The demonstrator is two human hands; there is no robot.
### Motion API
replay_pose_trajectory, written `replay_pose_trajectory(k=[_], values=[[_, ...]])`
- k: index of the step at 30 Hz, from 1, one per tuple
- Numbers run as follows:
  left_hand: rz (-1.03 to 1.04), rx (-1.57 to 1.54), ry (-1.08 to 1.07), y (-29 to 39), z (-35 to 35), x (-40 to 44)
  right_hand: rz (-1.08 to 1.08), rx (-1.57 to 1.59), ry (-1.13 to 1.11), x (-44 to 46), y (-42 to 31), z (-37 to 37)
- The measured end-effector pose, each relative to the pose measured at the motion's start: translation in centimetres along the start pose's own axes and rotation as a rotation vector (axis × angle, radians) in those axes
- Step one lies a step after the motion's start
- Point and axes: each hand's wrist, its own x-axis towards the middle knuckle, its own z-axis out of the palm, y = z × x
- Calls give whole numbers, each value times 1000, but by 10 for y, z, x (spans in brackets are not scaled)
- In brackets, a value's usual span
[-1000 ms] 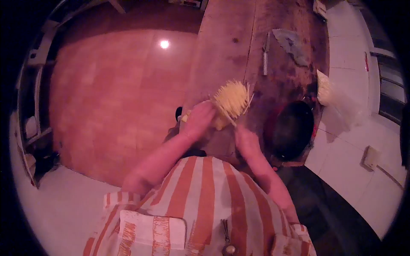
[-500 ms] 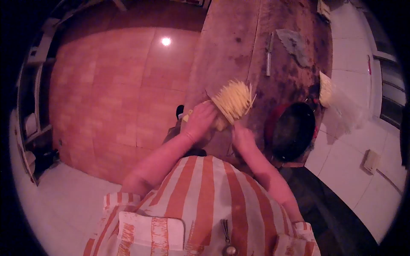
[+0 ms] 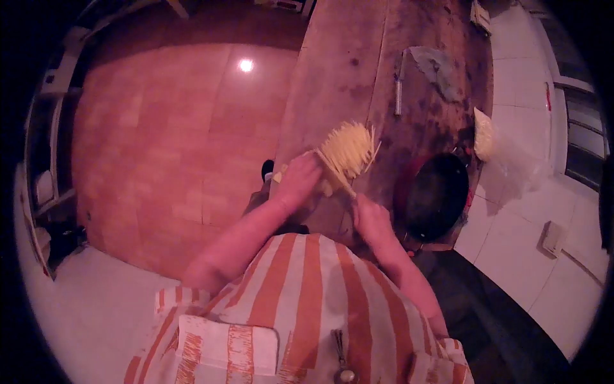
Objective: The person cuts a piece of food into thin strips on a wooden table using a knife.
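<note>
Thin yellow strips point(image 3: 348, 149) lie in a fanned pile on the wooden table. My left hand point(image 3: 302, 178) is closed over something yellow at the near left side of the pile; its fingers press together there. My right hand point(image 3: 371, 216) is wrapped round the near end of a knife point(image 3: 339, 176), whose narrow blade runs up and left along the pile's edge. Small yellow pieces point(image 3: 327, 189) lie between my two hands. What exactly sits under my left fingers is hidden.
A dark round pan point(image 3: 437, 196) stands right of my right hand. Farther up the table are a metal-coloured tool point(image 3: 398, 96) and a crumpled grey cloth or bag point(image 3: 435, 72). A clear bag with yellow contents point(image 3: 483, 136) lies at the right edge.
The right hand and knife have shifted slightly, down and to the right. The left hand stays by the pile. The whole view has moved a little.
</note>
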Motion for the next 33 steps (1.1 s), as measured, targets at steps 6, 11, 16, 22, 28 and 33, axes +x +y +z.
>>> replay_pose_trajectory(k=[6, 11, 16, 22, 28, 33], values=[[11, 22, -13, 3, -4, 5, -4, -30, -20, 6, 1, 7], [23, 3, 23, 4, -6, 4, -32, 5, 48, 33, 9, 38], [37, -16, 52, 1, -4, 11, -17, 209, 313, 31, 5, 39], [-70, -82, 20, 5, -3, 9, -12, 45, 57, 4, 1, 3], [-14, -6, 20, 0, 1, 2, 9, 0, -18, 1, 0, 6], [-12, -8, -13, 1, -1, 4, -25, -1, 27, 23, 7, 30]])
